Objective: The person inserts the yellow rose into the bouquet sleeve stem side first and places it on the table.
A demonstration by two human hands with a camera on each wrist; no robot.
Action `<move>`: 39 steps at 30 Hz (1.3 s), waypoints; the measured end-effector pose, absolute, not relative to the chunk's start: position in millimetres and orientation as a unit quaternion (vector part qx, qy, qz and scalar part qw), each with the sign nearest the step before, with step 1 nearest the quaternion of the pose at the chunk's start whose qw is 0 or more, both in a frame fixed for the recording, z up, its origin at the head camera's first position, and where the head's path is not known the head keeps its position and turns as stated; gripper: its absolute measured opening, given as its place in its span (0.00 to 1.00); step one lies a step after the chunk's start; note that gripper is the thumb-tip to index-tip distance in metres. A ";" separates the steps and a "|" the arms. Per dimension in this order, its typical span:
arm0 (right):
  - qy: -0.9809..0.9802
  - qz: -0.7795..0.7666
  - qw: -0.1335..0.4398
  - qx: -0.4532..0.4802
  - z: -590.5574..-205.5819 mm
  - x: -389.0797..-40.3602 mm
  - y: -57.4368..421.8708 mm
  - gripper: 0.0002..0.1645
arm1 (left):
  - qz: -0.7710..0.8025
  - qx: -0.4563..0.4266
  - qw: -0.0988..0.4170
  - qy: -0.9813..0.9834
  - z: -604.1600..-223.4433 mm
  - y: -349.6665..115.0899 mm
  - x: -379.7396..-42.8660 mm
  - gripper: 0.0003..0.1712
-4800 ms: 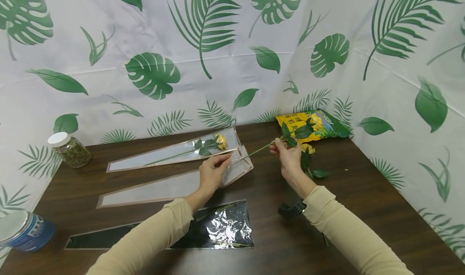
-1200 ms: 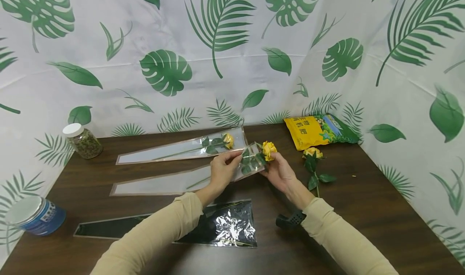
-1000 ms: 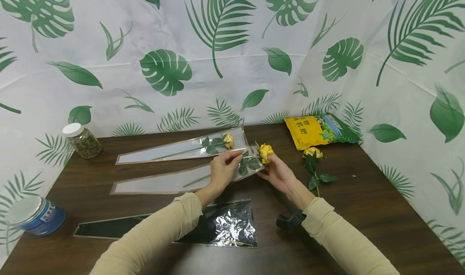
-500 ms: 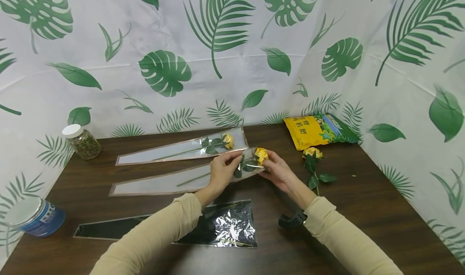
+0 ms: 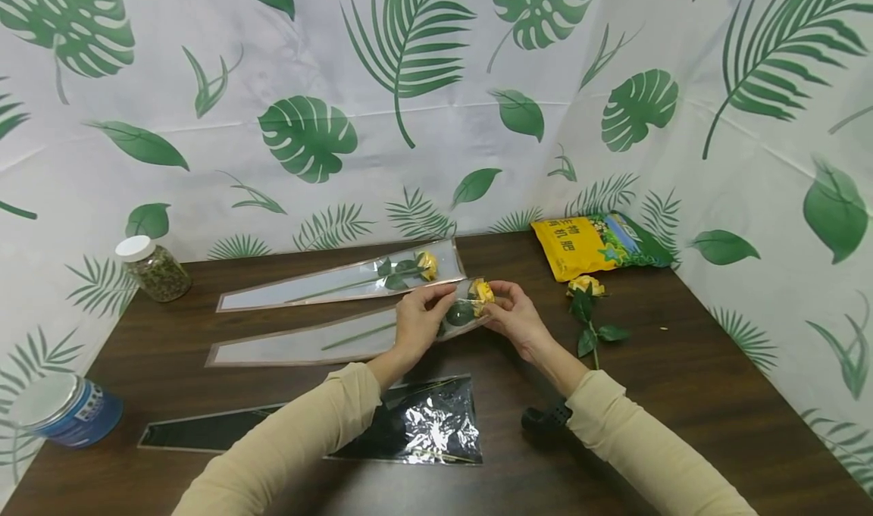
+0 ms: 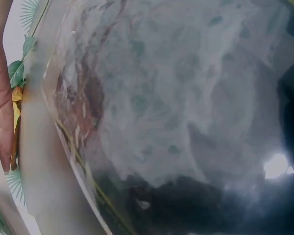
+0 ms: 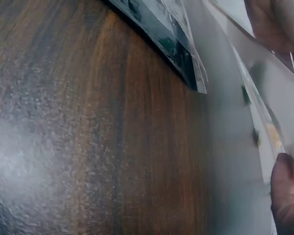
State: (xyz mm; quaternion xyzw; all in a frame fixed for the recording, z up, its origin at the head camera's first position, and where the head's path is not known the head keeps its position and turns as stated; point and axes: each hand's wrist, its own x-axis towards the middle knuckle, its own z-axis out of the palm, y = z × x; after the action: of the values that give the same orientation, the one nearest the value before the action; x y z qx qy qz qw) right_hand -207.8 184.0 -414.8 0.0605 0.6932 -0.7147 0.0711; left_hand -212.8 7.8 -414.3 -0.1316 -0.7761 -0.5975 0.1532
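Observation:
In the head view a yellow artificial rose [image 5: 483, 290] lies mostly inside a clear-fronted, white-backed flower sleeve [image 5: 293, 340], its bloom at the wide mouth. My left hand [image 5: 416, 326] pinches the sleeve near that mouth. With thumb and fingers my right hand [image 5: 521, 323] holds the rose by its bloom at the opening; the exact contact is partly hidden. In the right wrist view my right thumb [image 7: 284, 188] lies against the sleeve edge. Behind, another sleeve [image 5: 327, 283] contains a second yellow rose [image 5: 427, 265]. A loose rose [image 5: 586, 311] lies to the right.
A black glossy sleeve [image 5: 436, 425] lies in front, partly under my left forearm. A yellow and green bag [image 5: 580, 245] is at the back right. On the left stand a white-lidded jar [image 5: 158, 273] and a blue tin [image 5: 85, 414]. Patterned cloth [image 5: 436, 122] hangs behind the table.
The rose has gone from outside the sleeve to inside it, sliding leftward, its bloom most recently passing into the mouth. My right hand has followed it left; my left hand keeps its hold on the sleeve.

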 end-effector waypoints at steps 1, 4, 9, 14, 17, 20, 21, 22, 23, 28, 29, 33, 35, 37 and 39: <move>0.688 -0.720 0.063 0.060 -414.9 -207.3 183.4 0.26 | -0.596 -0.132 0.156 -0.777 -414.4 7.8 -213.3 0.07; 0.681 -0.729 0.044 0.059 -415.1 -204.3 183.0 0.23 | -0.595 -0.126 0.158 -0.778 -414.3 7.4 -214.7 0.08; 0.700 -0.711 0.054 0.038 -415.0 -197.9 181.9 0.28 | -0.601 -0.110 0.149 -0.778 -414.2 6.2 -216.6 0.08; 0.736 -0.673 0.072 0.012 -416.0 -194.9 176.7 0.28 | -0.588 -0.112 0.151 -0.787 -414.5 6.2 -216.8 0.08; 0.757 -0.650 0.066 0.004 -417.3 -194.2 173.8 0.27 | -0.586 -0.113 0.150 -0.789 -414.4 6.7 -216.7 0.08; 0.773 -0.632 0.053 -0.011 -418.5 -194.2 172.0 0.25 | -0.584 -0.114 0.149 -0.790 -414.7 6.7 -216.5 0.08; 0.778 -0.626 0.048 -0.015 -418.9 -194.6 171.5 0.24 | -0.583 -0.114 0.149 -0.790 -414.9 6.5 -216.4 0.08; 0.782 -0.622 0.047 -0.019 -415.6 -193.3 170.0 0.23 | -0.582 -0.115 0.150 -0.791 -415.1 6.3 -216.3 0.08; 0.788 -0.614 0.044 -0.023 -415.4 -193.7 169.4 0.23 | -0.581 -0.116 0.151 -0.791 -415.4 6.1 -216.4 0.08; 0.792 -0.608 0.046 -0.026 -417.8 -197.9 164.9 0.19 | -0.580 -0.118 0.152 -0.792 -416.1 4.8 -217.4 0.08; 0.790 -0.611 0.043 -0.024 -422.2 -200.5 164.9 0.19 | -0.577 -0.120 0.153 -0.793 -416.3 4.4 -218.1 0.08; 0.779 -0.626 0.036 -0.014 -427.0 -203.5 161.5 0.17 | -0.560 -0.134 0.151 -0.803 -419.1 -1.2 -220.0 0.09; 0.778 -0.627 0.035 -0.007 -428.7 -204.6 160.5 0.16 | -0.538 -0.150 0.147 -0.817 -420.8 -6.8 -219.7 0.12; 0.779 -0.626 0.035 -0.003 -430.1 -205.3 160.0 0.16 | -0.501 -0.166 0.138 -0.838 -422.9 -14.0 -218.4 0.15; 0.779 -0.626 0.033 0.005 -430.9 -206.0 160.7 0.16 | -0.459 -0.183 0.129 -0.860 -423.8 -22.0 -216.2 0.19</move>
State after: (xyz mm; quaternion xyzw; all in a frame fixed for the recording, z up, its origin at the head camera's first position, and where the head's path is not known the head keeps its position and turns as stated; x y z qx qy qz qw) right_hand -206.0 160.7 -430.9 0.0049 0.7790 -0.6261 0.0328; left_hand -216.2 -22.0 -423.8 -0.1830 -0.8597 -0.4591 0.1289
